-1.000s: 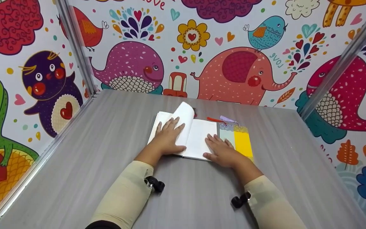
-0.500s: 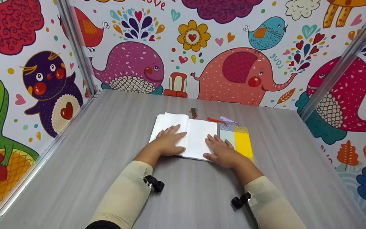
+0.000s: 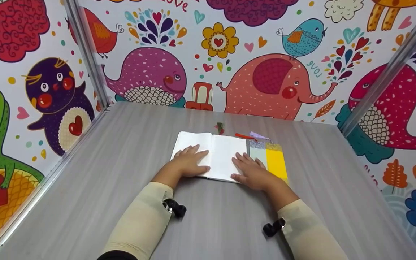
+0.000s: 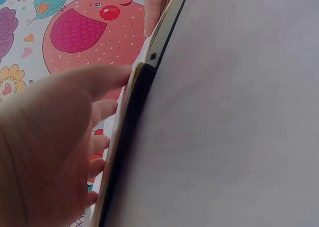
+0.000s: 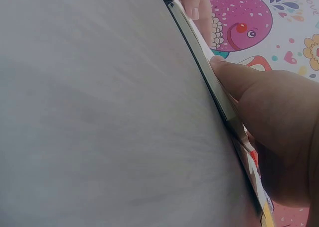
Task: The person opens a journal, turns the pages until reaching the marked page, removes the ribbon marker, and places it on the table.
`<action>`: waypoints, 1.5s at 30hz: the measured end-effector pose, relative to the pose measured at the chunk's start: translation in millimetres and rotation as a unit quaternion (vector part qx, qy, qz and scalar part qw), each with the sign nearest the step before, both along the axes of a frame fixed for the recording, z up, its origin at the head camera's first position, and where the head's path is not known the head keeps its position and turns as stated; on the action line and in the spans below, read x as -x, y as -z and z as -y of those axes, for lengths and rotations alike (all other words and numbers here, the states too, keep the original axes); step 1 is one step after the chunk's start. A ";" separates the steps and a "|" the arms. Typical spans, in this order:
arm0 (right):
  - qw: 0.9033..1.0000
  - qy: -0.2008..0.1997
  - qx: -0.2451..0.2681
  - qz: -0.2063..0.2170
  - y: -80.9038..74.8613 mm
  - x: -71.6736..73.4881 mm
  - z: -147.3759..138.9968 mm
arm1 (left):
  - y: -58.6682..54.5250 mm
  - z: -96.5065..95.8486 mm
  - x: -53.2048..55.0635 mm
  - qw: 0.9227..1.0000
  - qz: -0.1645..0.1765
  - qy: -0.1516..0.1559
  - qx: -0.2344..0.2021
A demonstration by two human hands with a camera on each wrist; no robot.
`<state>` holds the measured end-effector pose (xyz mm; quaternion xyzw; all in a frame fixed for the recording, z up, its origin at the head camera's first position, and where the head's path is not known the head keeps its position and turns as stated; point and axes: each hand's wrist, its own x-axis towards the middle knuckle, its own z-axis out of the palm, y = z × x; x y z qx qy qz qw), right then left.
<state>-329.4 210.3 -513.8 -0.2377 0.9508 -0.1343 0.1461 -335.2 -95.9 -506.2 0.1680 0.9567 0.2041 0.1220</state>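
An open book [image 3: 226,155] with blank white pages lies on the grey table in the head view. My left hand [image 3: 188,162] rests flat on its left page, fingers spread. On the right page's outer edge lies my right hand [image 3: 252,172], palm down, its outer fingers reaching over the strips beside the book. In the left wrist view the thumb of the left hand [image 4: 55,137] touches the page near the book's dark spine edge [image 4: 134,102]. The right wrist view shows the right hand [image 5: 279,127] with its thumb on the book's pale page block [image 5: 199,57].
Right of the book lie a yellow strip [image 3: 276,163] and a pale green strip [image 3: 257,152] with glittery tops, like bookmarks. A red tassel [image 3: 245,136] and a purple one [image 3: 259,135] trail behind. A small green and red piece [image 3: 220,128] sits beyond the book.
The raised left page has come down to the left and now lies flat under my left hand, uncovering the small green and red piece. The right hand has stayed in place.
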 end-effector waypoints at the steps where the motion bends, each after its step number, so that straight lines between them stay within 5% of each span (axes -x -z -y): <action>1: 1.000 -0.001 0.001 -0.001 -0.1 -0.2 -0.1 | -0.4 0.0 0.0 1.000 0.004 -0.002 0.003; 22: 0.998 -0.014 0.040 -0.039 -8.6 1.3 -5.2 | -5.6 -2.6 -3.2 0.999 0.029 -0.016 0.010; 45: 0.997 0.030 0.072 0.025 -27.6 -2.8 -18.8 | -1.4 -9.5 1.5 1.000 -0.005 0.008 -0.004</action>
